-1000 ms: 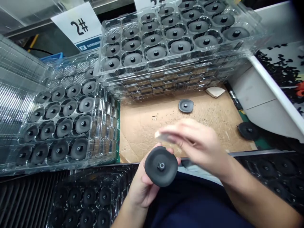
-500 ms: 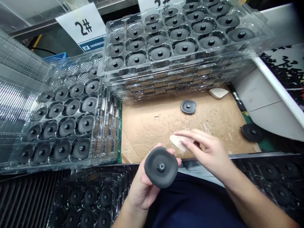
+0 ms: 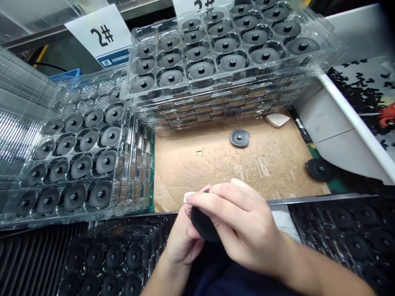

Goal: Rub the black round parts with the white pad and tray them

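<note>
My left hand [image 3: 185, 234] grips a black disc [image 3: 203, 225] from its left side, tilted so that it shows nearly edge-on. My right hand [image 3: 243, 226] is closed over the disc's upper right side. A small tip of a white pad [image 3: 188, 196] shows at my right fingertips, against the disc's upper rim; my fingers hide the rest of it. On the cardboard [image 3: 212, 164] ahead of my hands lies another black disc [image 3: 240, 137] with a short central stud.
Stacked clear trays [image 3: 200, 88] full of black discs stand at the back, more trays [image 3: 114, 197] at the left. A white wedge [image 3: 277, 119] lies back right. Another disc [image 3: 319, 169] rests near the white bin [image 3: 352, 123]. Dark trays [image 3: 114, 263] flank my lap.
My right hand has come left and down with the white pad onto the disc. The disc in my left hand has turned from face-up to nearly edge-on.
</note>
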The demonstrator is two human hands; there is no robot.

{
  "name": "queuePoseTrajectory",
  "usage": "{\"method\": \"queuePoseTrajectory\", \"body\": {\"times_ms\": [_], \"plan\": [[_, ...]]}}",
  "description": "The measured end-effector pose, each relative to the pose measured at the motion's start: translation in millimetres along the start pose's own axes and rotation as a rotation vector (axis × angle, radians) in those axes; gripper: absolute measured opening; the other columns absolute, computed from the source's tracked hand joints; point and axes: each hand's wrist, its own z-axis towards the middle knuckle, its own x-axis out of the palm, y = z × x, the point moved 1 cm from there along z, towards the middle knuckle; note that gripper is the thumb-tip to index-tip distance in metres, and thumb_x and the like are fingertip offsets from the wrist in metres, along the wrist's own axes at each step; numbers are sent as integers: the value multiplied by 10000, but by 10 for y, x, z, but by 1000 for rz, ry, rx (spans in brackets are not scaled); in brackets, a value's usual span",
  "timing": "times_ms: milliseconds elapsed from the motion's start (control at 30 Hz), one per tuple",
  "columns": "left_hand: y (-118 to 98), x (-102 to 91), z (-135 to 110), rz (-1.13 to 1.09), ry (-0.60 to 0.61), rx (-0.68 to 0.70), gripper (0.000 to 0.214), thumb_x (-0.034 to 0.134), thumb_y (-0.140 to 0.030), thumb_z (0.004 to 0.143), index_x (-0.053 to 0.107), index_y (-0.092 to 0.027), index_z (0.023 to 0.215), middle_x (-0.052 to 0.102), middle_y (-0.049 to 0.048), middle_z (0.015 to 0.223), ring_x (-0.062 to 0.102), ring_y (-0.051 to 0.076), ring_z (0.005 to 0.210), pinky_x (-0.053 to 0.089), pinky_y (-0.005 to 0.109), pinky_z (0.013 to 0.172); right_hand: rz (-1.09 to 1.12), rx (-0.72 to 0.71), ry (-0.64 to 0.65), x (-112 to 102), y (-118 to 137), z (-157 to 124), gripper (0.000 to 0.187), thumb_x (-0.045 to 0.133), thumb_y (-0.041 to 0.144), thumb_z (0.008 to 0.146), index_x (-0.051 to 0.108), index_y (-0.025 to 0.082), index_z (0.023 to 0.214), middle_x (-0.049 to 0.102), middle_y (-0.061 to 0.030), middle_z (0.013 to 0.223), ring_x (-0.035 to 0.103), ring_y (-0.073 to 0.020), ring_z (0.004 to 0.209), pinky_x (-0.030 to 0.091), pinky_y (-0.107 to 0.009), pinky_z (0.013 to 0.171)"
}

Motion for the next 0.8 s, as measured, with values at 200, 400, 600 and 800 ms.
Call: {"method": "queuePoseTrajectory", "body": {"times_ms": [200,400,600,800], "plan": [[-5,40,45,-115,78,123,618,859,-408,464,670,-331,1046,703,-5,1094,668,209,947,511,302,874,195,219,109,-99,44,-219,231,508,66,842,674,105,998,643,-40,701,566,-122,596,467,-234,546],[-23,97,36,-112,52,139,520,835,-233,560,668,-340,1040,694,-5,1095,659,235,979,494,362,918,507,573,-3,-119,-256,-414,173,574,259,868,709,250,976,708,-34,857,652,-153,735,523,-231,606],[2,121,34,-110,55,158,536,833,-226,564,659,-327,1061,692,3,1112,670,217,942,500,342,913,330,587,-173,-190,-259,-356,230,557,254,895,650,325,1092,692,19,1055,644,-133,867,514,-201,653],[13,109,7,-24,-19,122,548,801,-378,609,636,-280,1123,673,25,1143,609,230,1065,460,294,960,62,45,-28,-64,95,-79,285,448,116,903,559,110,1166,695,-78,956,611,-168,798,477,-323,722]]}}
